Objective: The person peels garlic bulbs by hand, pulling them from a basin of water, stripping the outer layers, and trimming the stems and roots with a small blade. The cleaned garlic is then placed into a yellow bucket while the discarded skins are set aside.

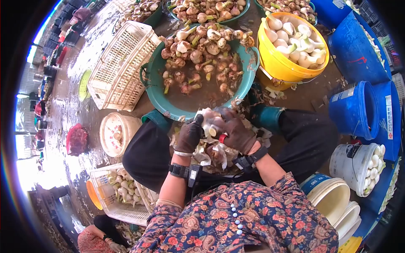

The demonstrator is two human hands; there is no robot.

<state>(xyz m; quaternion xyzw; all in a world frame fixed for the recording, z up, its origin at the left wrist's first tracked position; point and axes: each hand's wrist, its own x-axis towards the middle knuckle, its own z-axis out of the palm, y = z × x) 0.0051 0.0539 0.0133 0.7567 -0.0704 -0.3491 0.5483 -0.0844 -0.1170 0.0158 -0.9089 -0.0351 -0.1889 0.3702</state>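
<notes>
Over my lap, both gloved hands are closed around a pale garlic bulb (209, 119), its cut stem end facing me. My left hand (190, 133) wraps its left side, and my right hand (238, 131) grips it from the right with fingers over the top. A small red piece (222, 138) shows at the right hand's fingers; its kind is hidden. Loose papery skins (202, 157) lie beneath the hands. Just beyond them, a green basin (158, 95) holds muddy water and many unpeeled garlic bulbs (196, 55).
A yellow bucket (263, 63) of peeled garlic stands right of the basin. White crates (122, 63) are stacked to its left. Another crate (101, 202) with garlic sits lower left, near another person's hand (116, 246). Blue (352, 109) and white (346, 168) buckets line the right.
</notes>
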